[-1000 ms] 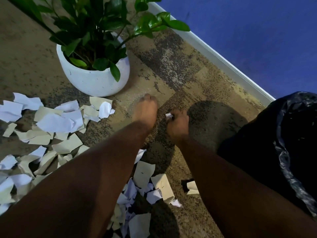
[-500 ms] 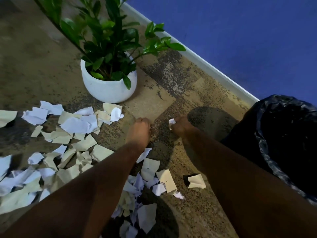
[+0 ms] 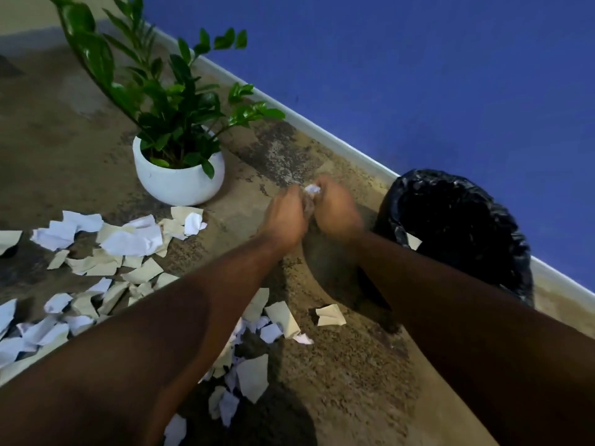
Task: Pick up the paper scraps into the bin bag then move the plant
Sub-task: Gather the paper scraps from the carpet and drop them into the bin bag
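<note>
Two hands, left hand (image 3: 285, 218) and right hand (image 3: 336, 210), are closed around one crumpled scrap (image 3: 311, 189) left of the bag (image 3: 457, 226); it is best kept squeezed until carried over the bag's mouth.

Both hands now off carpet, raised and pressed together: left hand (image 3: 285, 220), right hand (image 3: 338, 210), crumpled paper scrap (image 3: 312, 189) between fingertips, nearer bin bag (image 3: 457, 220).

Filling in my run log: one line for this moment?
hands: left hand and right hand holding paper scrap | bin bag: open | plant: unmoved
</note>
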The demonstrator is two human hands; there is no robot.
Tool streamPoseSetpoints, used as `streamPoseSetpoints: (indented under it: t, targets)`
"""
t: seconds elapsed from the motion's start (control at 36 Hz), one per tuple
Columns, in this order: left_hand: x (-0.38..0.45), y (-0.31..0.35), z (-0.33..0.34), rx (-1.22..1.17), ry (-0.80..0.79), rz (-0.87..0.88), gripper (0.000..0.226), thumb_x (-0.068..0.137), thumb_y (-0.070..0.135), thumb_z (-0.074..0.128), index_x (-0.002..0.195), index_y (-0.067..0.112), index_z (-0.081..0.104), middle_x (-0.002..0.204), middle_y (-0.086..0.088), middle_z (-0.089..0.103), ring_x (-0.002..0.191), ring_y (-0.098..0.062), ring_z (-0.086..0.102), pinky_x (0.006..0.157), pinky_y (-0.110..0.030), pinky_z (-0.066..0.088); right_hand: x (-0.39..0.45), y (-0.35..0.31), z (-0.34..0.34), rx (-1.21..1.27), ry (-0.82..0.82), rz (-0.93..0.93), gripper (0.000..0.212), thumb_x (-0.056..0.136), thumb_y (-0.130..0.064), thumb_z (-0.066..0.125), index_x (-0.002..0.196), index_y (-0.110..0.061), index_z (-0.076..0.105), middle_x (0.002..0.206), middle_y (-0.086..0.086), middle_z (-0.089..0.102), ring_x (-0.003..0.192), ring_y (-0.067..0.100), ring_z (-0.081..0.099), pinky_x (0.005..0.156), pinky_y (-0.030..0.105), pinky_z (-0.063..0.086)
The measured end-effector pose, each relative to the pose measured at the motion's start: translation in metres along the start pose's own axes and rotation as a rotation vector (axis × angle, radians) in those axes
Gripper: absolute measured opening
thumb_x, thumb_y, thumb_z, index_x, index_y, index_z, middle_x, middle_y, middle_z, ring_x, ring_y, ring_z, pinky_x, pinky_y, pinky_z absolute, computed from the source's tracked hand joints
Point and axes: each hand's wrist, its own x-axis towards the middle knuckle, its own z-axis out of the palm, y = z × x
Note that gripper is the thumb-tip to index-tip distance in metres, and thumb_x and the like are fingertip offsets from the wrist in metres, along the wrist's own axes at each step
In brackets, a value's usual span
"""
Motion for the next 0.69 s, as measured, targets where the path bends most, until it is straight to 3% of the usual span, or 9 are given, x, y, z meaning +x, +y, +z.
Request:
streamPoseSetpoints:
  t: [0.06,0.14,0.19,0.28,0.36,0.47,0.53,0.58,0.69]
  targets:
    - [-0.004,0.026,-0.003,-0.095,0.013,0.062,0.016,0.096,0.012,0.049,0.107,0.008,0.06,0.106,-0.012,0.063,0.1,-0.026,0.06,0.086,-0.041,0.051,-0.002,-0.006,-0.023,-0.113,0.099,-0.081,0.015,0.093,-0.015,0.054,0.088,-0.029,0.048,0.082,-0.01,0.056,0.074,0.008,0.056,0.053,0.021,0.037]
    - [-0.009,0.061,-0.001,-0.111,0.032,0.151,0.013,0.092,0.007,0.047,0.089,0.009,0.06,0.092,-0.01,0.064,0.089,-0.027,0.062,0.08,-0.045,0.053,0.001,-0.005,-0.06,-0.17,0.266,-0.094,0.004,0.092,-0.02,0.047,0.09,-0.021,0.05,0.088,-0.001,0.056,0.075,0.019,0.052,0.055,0.03,0.035]
    - [-0.013,0.081,0.003,-0.13,0.043,0.207,0.014,0.085,-0.001,0.048,0.079,0.008,0.058,0.082,-0.009,0.063,0.08,-0.028,0.061,0.072,-0.045,0.052,0.003,0.003,-0.084,-0.246,0.319,-0.056,0.008,0.092,-0.015,0.046,0.095,-0.014,0.053,0.102,0.008,0.054,0.083,0.027,0.052,0.063,0.035,0.039]
    - [-0.02,0.107,0.018,-0.161,0.05,0.297,0.012,0.087,0.005,0.049,0.082,0.01,0.058,0.081,-0.007,0.062,0.077,-0.027,0.059,0.065,-0.043,0.049,-0.001,0.025,-0.12,-0.318,0.356,0.064,0.013,0.093,-0.012,0.048,0.1,-0.006,0.057,0.114,0.016,0.049,0.091,0.036,0.053,0.077,0.042,0.048]
    - [-0.022,0.126,0.036,-0.152,0.05,0.364,0.012,0.091,0.011,0.054,0.088,0.018,0.063,0.087,0.0,0.065,0.079,-0.018,0.061,0.067,-0.035,0.052,-0.014,0.05,-0.149,-0.402,0.323,0.23,0.012,0.094,-0.016,0.053,0.088,-0.006,0.051,0.1,0.016,0.052,0.081,0.03,0.048,0.068,0.035,0.04]
    - [-0.028,0.14,0.056,-0.144,0.043,0.413,0.009,0.091,0.014,0.064,0.093,0.022,0.067,0.091,0.007,0.067,0.081,-0.009,0.062,0.067,-0.026,0.053,-0.038,0.077,-0.172,-0.432,0.225,0.367,0.029,0.093,-0.027,0.059,0.069,-0.01,0.054,0.069,0.01,0.057,0.066,0.027,0.053,0.054,0.025,0.033]
    - [-0.03,0.143,0.064,-0.124,0.037,0.443,0.013,0.09,0.01,0.064,0.096,0.021,0.07,0.094,0.005,0.07,0.085,-0.013,0.065,0.071,-0.03,0.056,-0.047,0.086,-0.178,-0.453,0.159,0.432,0.023,0.091,-0.024,0.064,0.074,-0.009,0.061,0.074,0.011,0.062,0.068,0.027,0.059,0.055,0.024,0.038]
    - [-0.033,0.146,0.069,-0.081,0.043,0.47,0.02,0.089,0.007,0.064,0.103,0.019,0.072,0.099,0.002,0.074,0.09,-0.016,0.068,0.074,-0.033,0.058,-0.051,0.091,-0.183,-0.463,0.111,0.472,0.014,0.087,-0.018,0.068,0.085,-0.005,0.067,0.084,0.013,0.068,0.078,0.029,0.065,0.062,0.031,0.049]
    - [-0.038,0.149,0.075,-0.027,0.058,0.495,0.026,0.085,0.006,0.069,0.105,0.021,0.074,0.095,-0.003,0.073,0.085,-0.018,0.067,0.068,-0.03,0.055,-0.056,0.094,-0.188,-0.478,0.039,0.485,0.016,0.083,-0.015,0.073,0.092,-0.002,0.074,0.091,0.014,0.073,0.086,0.029,0.067,0.079,0.039,0.059]
